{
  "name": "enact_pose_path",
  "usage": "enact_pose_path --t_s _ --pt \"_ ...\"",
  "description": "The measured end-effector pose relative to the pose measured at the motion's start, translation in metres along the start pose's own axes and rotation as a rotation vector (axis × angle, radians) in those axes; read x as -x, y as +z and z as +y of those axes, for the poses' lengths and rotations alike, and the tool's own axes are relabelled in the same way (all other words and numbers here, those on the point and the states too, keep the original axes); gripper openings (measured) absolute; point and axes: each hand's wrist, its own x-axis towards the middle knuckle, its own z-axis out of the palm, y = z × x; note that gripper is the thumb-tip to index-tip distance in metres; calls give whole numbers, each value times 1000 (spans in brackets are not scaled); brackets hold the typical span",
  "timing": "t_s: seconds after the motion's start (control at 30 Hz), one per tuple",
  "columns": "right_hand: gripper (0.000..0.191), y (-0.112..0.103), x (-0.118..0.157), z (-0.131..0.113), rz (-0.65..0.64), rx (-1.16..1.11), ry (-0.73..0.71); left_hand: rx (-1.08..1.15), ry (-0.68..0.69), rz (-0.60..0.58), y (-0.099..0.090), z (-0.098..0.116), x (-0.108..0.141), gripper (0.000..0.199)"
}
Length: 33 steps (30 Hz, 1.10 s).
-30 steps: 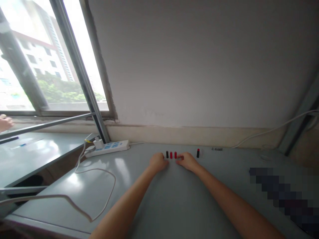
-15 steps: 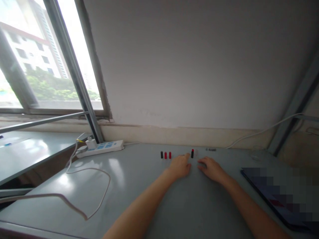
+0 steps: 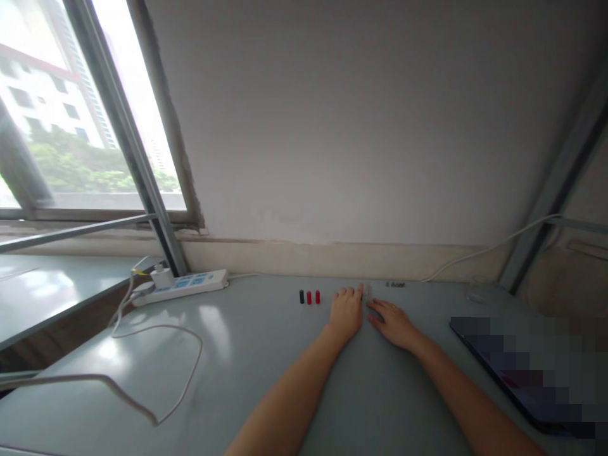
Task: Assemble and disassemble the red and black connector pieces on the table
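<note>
My left hand (image 3: 346, 311) lies palm down on the desk, fingers stretched forward and slightly apart. Its index finger covers most of a small dark upright piece, of which only a sliver shows; contact with it cannot be made out. Just right of that stands a small clear piece (image 3: 368, 292). My right hand (image 3: 390, 322) rests with loosely stretched fingers, their tips close to the clear piece, and nothing shows in its grasp. Left of my left hand stand a black cylinder (image 3: 301, 296), a red cylinder (image 3: 309, 297) and another red cylinder (image 3: 318, 296).
Several small dark bits (image 3: 396, 285) lie near the wall. A white power strip (image 3: 185, 286) with plugs sits at the back left, its cable (image 3: 199, 354) looping over the desk. A dark flat object (image 3: 503, 380), partly pixelated, lies at the right.
My left hand has turned and its fingers have straightened, now covering most of the black piece with a red top. My right hand has come closer to the clear piece. The view has shifted slightly.
</note>
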Motion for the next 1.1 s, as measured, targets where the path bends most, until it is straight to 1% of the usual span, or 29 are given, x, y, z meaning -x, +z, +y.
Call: enact_pose_path --t_s 0.13,0.27,0.37,0.57,0.7,0.8,0.87,0.93,1.0,1.1 --pt "46 0 1 -4 -7 -6 37 -19 18 -32 0 -2 -1 39" --pt "46 0 1 -6 7 -10 59 -28 -15 -38 -2 -3 -5 28" --pt "45 2 0 -6 24 -16 60 -19 -34 -49 -5 -3 -5 24" --pt "42 2 -2 -8 51 -22 45 -10 1 28 -21 -5 5 25" --pt "39 0 0 -11 85 -20 17 -37 90 63 -33 -9 17 26" --pt "33 -3 2 -14 150 -56 -53 -20 154 87 -40 -18 28 26" --pt "26 -6 2 -17 229 -116 -106 19 154 118 -45 -26 35 26" --pt "19 -9 1 -20 319 -209 -138 85 116 162 -48 -37 43 24" --pt "15 -11 0 -23 397 -325 -141 177 63 193 -51 -47 49 21" --pt "12 -12 -3 -26 454 -511 -118 387 -70 221 -52 -59 54 16"
